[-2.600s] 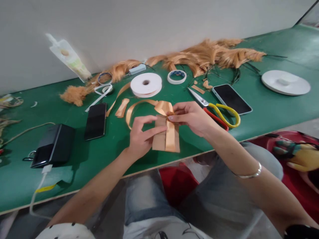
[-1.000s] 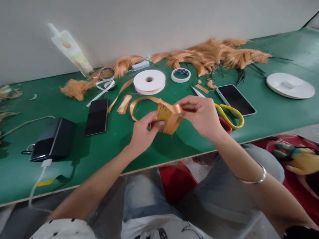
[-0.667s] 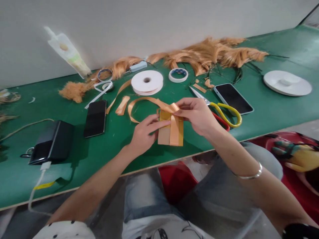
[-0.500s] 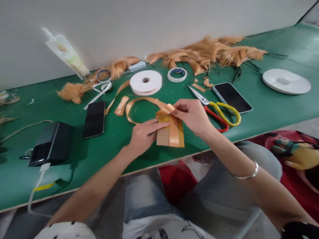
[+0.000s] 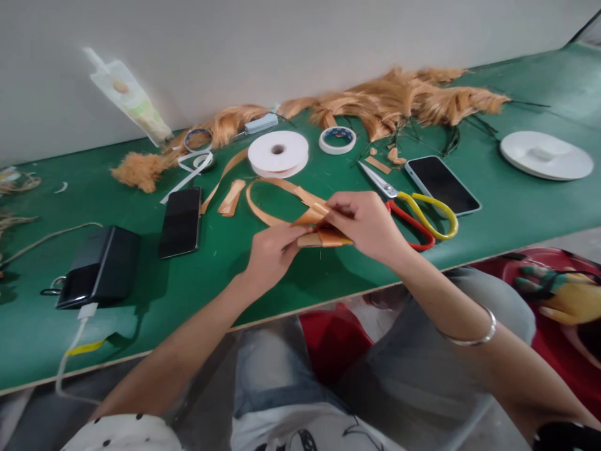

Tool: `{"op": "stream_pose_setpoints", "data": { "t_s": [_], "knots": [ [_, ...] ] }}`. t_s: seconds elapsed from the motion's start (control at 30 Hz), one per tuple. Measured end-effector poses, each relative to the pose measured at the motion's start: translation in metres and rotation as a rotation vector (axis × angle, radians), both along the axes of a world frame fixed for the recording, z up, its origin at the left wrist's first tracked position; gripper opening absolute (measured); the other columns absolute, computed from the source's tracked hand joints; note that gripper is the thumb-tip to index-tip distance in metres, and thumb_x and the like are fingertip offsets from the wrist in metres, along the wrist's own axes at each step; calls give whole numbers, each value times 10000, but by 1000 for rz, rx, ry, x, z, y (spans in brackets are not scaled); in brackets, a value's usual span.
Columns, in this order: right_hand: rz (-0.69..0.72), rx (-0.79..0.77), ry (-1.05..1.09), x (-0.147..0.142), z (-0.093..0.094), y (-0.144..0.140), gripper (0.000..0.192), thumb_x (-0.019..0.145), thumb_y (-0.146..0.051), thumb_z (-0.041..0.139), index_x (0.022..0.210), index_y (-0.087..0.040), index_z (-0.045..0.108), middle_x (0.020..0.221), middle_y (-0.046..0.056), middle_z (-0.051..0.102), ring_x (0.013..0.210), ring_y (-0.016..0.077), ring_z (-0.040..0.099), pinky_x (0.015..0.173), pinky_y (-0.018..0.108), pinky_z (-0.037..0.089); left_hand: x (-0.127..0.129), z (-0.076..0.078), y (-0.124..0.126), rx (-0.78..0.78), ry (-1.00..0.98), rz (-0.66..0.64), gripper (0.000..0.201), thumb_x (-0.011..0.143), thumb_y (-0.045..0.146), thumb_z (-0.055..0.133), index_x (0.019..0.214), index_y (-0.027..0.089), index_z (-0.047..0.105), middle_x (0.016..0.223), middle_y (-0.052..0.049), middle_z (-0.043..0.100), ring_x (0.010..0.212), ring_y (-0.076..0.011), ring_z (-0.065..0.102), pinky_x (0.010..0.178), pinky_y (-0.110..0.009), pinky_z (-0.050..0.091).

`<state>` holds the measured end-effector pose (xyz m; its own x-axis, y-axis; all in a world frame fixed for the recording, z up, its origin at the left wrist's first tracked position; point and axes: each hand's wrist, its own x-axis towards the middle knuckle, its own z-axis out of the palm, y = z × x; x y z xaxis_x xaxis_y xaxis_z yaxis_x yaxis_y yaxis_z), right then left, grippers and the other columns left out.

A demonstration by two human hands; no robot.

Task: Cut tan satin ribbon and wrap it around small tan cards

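My left hand point(image 5: 273, 254) is closed on the left end of a small cardboard piece point(image 5: 308, 240), which is tipped so that mostly its near edge shows. Peach satin ribbon point(image 5: 263, 215) wraps over the card and runs off behind it in a loop on the green table. My right hand point(image 5: 361, 222) pinches the ribbon at the card's upper right, thumb and forefinger together. A white ribbon spool point(image 5: 278, 150) lies beyond the hands, with a short folded ribbon piece point(image 5: 231, 198) to its left. Scissors point(image 5: 408, 203) with yellow and red handles rest beside my right hand.
A black phone point(image 5: 181, 222) and a black power bank point(image 5: 99, 266) with a cable lie left. Another phone point(image 5: 442, 185) and a white disc point(image 5: 546, 155) are right. Tape point(image 5: 337, 140) and bundles of peach fibre point(image 5: 375, 100) line the wall. The table's front edge point(image 5: 300, 304) is close.
The card has tilted from showing its broad face to nearly edge-on, its lower end coming up. Both hands keep hold of the card and ribbon. The view has shifted slightly.
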<state>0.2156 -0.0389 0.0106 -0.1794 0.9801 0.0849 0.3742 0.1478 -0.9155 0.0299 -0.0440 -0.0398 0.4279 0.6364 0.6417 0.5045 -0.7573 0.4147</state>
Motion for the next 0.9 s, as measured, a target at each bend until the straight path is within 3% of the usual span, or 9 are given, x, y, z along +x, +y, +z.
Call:
{"op": "stream_pose_setpoints", "data": {
  "t_s": [0.13, 0.23, 0.5, 0.63, 0.73, 0.9],
  "knots": [
    [19, -41, 164, 0, 2, -1, 104, 757, -200, 596, 661, -159, 608, 637, 18, 668, 594, 140, 624, 550, 243, 471, 3, 0, 1, -15, 19, 63, 166, 877, 214, 551, 873, 170, 711, 729, -21, 631, 647, -98, 611, 572, -188, 486],
    [36, -24, 219, 1, 6, -2, 171, 782, -244, 603, 635, -157, 590, 649, 28, 669, 634, 148, 642, 604, 264, 500, 6, 0, 2, 4, -18, 98, 131, 851, 231, 594, 851, 176, 712, 739, -9, 564, 660, -97, 571, 602, -206, 495],
    [5, 94, 145, 2, 11, -4, 170, 794, -228, 598, 641, -153, 611, 622, 7, 609, 611, 124, 578, 557, 243, 435, 6, -2, 3, -133, -29, 106, 109, 846, 237, 581, 850, 173, 670, 951, -44, 673, 859, -153, 638, 759, -280, 529],
    [-22, 122, 142, 2, 12, -4, 146, 783, -275, 623, 698, -157, 632, 629, -1, 606, 607, 116, 559, 537, 226, 417, 7, 1, 2, -137, -19, 106, 157, 861, 262, 553, 779, 176, 656, 721, -5, 672, 670, -126, 621, 600, -226, 488],
    [-13, 131, 150, 3, 12, -3, 146, 776, -279, 627, 700, -154, 630, 644, 1, 617, 611, 115, 563, 550, 228, 432, 8, 2, 1, -170, -11, 142, 251, 853, 291, 553, 641, 166, 603, 478, 41, 528, 426, -78, 464, 429, -199, 355],
    [47, 93, 198, 3, 11, -4, 72, 718, -209, 660, 773, -165, 643, 733, 7, 658, 716, 151, 638, 646, 261, 501, 9, 2, 1, -189, -106, 153, 370, 828, 288, 569, 512, 167, 418, 417, 73, 376, 381, -40, 321, 386, -182, 256]
  ]
}}
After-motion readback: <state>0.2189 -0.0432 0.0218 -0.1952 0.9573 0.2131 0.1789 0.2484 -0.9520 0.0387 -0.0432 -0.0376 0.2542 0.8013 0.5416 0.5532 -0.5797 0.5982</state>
